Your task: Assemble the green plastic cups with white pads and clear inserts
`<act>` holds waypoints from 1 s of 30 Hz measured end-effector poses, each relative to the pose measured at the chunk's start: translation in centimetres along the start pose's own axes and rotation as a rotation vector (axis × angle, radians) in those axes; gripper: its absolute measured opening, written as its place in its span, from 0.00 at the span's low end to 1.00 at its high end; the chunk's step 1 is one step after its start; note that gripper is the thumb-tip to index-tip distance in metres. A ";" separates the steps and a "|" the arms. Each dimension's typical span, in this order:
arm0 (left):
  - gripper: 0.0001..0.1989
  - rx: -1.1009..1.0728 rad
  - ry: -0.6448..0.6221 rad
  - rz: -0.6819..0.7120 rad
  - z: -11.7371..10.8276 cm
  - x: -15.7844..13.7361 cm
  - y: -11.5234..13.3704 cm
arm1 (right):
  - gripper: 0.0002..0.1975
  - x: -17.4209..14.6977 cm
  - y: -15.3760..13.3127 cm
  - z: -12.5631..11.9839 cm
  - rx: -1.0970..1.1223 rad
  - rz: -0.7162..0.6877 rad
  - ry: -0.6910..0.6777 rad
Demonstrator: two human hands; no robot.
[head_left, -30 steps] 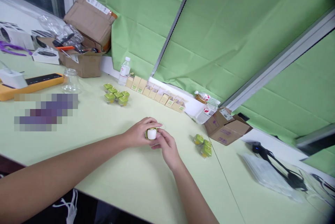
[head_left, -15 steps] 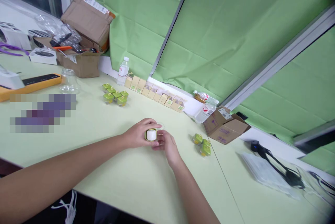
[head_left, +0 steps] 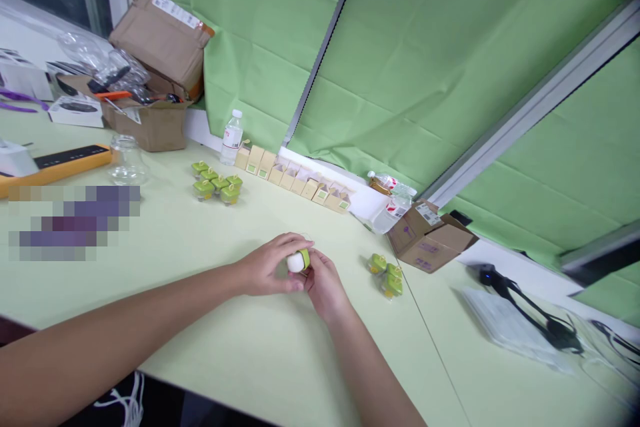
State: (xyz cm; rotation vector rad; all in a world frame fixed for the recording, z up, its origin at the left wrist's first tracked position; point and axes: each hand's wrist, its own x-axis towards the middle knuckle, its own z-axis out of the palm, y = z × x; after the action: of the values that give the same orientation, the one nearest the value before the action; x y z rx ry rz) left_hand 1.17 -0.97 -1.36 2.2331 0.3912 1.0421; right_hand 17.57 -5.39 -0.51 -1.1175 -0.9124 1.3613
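A small white rounded cube with a green lid-like rim (head_left: 297, 262) is held between my hands above the table. My right hand (head_left: 326, 285) grips its green side with bent fingers. Around it from the left curves my left hand (head_left: 265, 266), its fingers over the top and its thumb lower down; the exact contact is partly hidden. Small clear containers with green lids (head_left: 219, 183) stand in a group at the back left. A smaller group of the same green-lidded containers (head_left: 391, 280) sits to the right of my hands.
Small beige boxes (head_left: 287, 175) line the back edge beside an upright water bottle (head_left: 232, 138). More bottles lie near an open carton (head_left: 430, 237) at the right. A filled cardboard box (head_left: 160, 126), a clear jar (head_left: 126, 160) and a yellow-edged power strip (head_left: 75, 166) occupy the left.
The white-and-green piece has turned, so its green side now faces right into my right fingers. My left thumb has moved away from its lower side. The view has shifted slightly.
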 end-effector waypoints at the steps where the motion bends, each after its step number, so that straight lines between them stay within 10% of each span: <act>1: 0.33 -0.005 -0.001 0.002 0.0 0.0 0.1 | 0.15 0.1 0.1 -0.2 -0.010 -0.013 0.017; 10: 0.24 0.070 0.248 -0.165 -1.3 0.2 -2.6 | 0.13 0.8 -1.2 -2.2 0.060 -0.085 0.221; 30: 0.28 0.066 0.234 -0.291 0.2 0.9 -2.8 | 0.13 1.1 -0.8 -1.9 -0.028 -0.136 0.264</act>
State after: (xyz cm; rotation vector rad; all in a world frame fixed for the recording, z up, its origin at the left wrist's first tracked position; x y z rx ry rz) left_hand 1.89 1.54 -2.77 2.0365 0.8360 1.1460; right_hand 19.70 -4.36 -0.35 -1.2014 -0.8005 1.0637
